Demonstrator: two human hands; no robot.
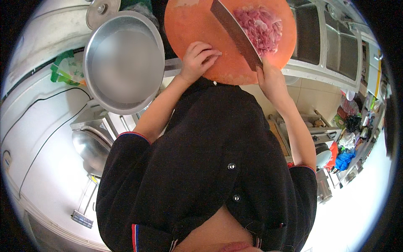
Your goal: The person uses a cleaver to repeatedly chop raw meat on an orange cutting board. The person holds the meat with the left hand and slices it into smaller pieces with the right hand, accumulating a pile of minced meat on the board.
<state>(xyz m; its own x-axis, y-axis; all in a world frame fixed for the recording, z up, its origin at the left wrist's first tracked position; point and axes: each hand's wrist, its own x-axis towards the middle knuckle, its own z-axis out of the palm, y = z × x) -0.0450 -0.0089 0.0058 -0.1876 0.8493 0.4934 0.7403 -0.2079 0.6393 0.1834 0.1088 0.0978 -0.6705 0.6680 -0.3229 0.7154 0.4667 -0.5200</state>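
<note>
A cleaver (237, 35) with a broad dark blade lies slantwise across a round orange cutting board (191, 29). My right hand (272, 82) is closed round its handle at the board's near right edge. Against the blade's right side rests a heap of sliced raw pink meat (261, 30). Over the board's near left part is my left hand (198, 61), apart from the blade. Its fingers are bent and drawn together towards the thumb. Whether a small pink scrap sits at the fingertips is too unclear to tell.
A large metal basin (87, 67) stands left of the board, its inside blurred. Behind it lies a round metal lid (100, 12). Metal sinks (342, 46) adjoin the board on the right. Shelves crowded with bags (346, 159) stand farther right.
</note>
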